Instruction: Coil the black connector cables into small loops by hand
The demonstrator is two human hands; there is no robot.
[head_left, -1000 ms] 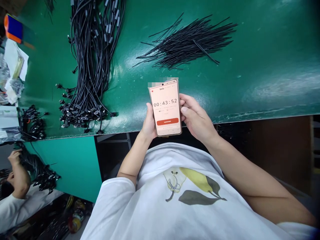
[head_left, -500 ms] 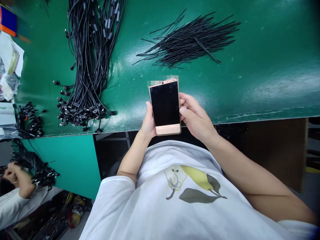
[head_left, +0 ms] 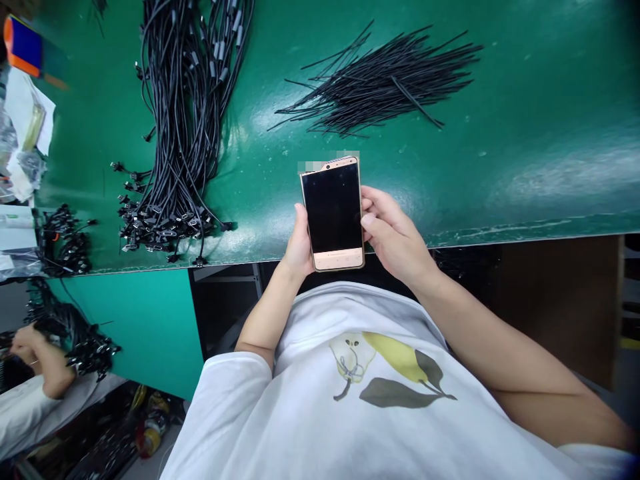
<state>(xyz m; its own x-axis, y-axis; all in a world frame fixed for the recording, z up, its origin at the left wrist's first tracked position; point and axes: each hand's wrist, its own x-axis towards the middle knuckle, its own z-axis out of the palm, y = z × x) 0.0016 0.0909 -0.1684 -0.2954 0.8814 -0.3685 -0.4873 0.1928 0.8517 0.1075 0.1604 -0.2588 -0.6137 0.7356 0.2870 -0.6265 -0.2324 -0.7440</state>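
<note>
A smartphone (head_left: 333, 210) with a mostly dark screen and a pale strip along its bottom is held upright in front of my shirt, at the table's front edge. My left hand (head_left: 300, 243) grips its left side, thumb along the edge and the other fingers hidden behind it. On the opposite side my right hand (head_left: 395, 233) is closed on the phone's right edge between thumb and fingers. Beyond the phone lies a loose pile of thin black tubes or wires (head_left: 385, 87). To the left is a large bundle of black cables (head_left: 183, 120) with connectors at their near ends.
The green table (head_left: 540, 147) spans the view. At the far left are papers (head_left: 45, 123), a blue and orange object (head_left: 23, 47) and a smaller cable heap (head_left: 65, 243). A co-worker's arm (head_left: 50, 367) shows at lower left beside more black cables (head_left: 90, 340).
The whole scene has shifted very slightly to the right in view. Both hands keep their hold on the phone, and the co-worker's hands have moved a little.
</note>
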